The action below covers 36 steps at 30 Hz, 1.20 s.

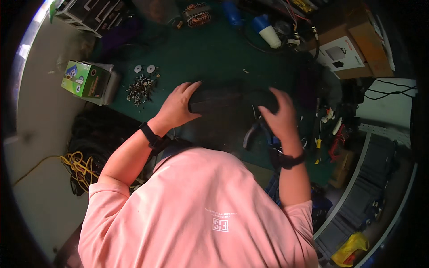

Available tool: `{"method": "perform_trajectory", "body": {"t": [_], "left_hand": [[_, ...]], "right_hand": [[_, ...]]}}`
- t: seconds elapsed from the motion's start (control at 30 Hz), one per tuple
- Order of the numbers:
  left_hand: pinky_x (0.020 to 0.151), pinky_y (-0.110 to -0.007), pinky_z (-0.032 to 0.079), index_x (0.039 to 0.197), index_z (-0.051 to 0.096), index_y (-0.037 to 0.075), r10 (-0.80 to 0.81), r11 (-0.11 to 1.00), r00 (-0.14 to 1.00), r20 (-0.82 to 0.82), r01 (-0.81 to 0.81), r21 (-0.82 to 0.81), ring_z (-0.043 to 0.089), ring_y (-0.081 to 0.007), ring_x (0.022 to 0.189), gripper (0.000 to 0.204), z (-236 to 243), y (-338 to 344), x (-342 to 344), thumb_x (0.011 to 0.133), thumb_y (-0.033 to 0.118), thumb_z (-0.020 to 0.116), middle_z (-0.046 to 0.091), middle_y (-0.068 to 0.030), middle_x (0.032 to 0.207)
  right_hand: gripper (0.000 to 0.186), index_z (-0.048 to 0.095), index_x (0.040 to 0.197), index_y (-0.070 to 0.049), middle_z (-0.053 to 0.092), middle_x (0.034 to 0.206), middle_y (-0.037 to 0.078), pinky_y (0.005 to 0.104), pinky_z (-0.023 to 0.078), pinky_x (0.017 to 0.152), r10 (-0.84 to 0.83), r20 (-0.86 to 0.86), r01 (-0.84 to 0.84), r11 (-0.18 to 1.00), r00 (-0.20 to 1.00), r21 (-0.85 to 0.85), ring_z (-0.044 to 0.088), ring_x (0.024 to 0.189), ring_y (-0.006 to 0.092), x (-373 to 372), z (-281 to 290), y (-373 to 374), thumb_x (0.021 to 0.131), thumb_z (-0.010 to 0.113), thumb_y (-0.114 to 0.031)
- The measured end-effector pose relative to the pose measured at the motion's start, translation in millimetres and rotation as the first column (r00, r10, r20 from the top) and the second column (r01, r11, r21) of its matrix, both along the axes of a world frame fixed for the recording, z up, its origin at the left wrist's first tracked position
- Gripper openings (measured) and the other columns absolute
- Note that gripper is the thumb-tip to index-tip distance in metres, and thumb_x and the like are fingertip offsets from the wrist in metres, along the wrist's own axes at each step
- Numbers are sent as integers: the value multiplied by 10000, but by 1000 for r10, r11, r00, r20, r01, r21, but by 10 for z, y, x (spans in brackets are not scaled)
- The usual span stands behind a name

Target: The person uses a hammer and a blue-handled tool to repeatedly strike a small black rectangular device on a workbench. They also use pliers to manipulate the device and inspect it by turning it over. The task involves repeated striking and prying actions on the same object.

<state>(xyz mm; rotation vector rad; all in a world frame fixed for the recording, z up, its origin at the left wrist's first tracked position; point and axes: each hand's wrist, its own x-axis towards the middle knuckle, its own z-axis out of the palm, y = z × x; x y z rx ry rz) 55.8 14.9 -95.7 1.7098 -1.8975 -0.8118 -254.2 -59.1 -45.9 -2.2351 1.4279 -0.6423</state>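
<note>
A dark, box-like object (219, 105) lies between my hands over the green work surface; its outline fades into shadow and its exact kind cannot be made out. My left hand (181, 106) grips its left end, thumb on the near side and fingers on the far side. At the right, my right hand (282, 117) is slightly blurred and curls around a dark rounded part, thumb and fingers apart. Pliers with dark handles (251, 134) lie just below my right hand, partly hidden by the wrist.
A pile of screws (140, 89) and two washers (144, 69) lie left, beside a green box (83, 79). Blue-and-white plugs (267, 32) and a copper-wound coil (197, 15) are at the back. Cardboard boxes (373, 40) and a yellow-handled screwdriver (318, 142) are right. Yellow cord (79, 164) hangs left.
</note>
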Motion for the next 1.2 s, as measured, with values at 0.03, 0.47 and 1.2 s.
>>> {"method": "perform_trajectory", "body": {"t": [0.03,0.47,1.2], "left_hand": [[1045,-420,441,1434,418,79,5,1000,1000,-5,-5,-8,479,-390,1252,951,12,2,10,597,114,869,473,-199,1359],[1076,-430,416,1376,502,76,40,998,997,66,-36,-58,486,-393,1259,876,-73,84,-11,578,65,862,500,-210,1348],[1059,-417,428,1408,452,40,178,983,982,-63,-180,-36,492,-383,1253,904,-69,239,114,610,111,871,507,-204,1341]], "right_hand": [[518,615,1207,-32,615,1190,187,425,466,977,-91,-42,92,996,995,4,574,1133,383,-259,-15,45,728,791,-122],[348,657,1092,-51,645,1066,176,461,504,879,-574,-364,631,774,733,51,596,1044,394,-1812,-445,1065,804,747,-224],[407,470,1235,-28,672,1078,258,558,500,828,-640,-477,680,724,602,-113,637,990,462,-2457,-876,-141,933,569,-282]]}}
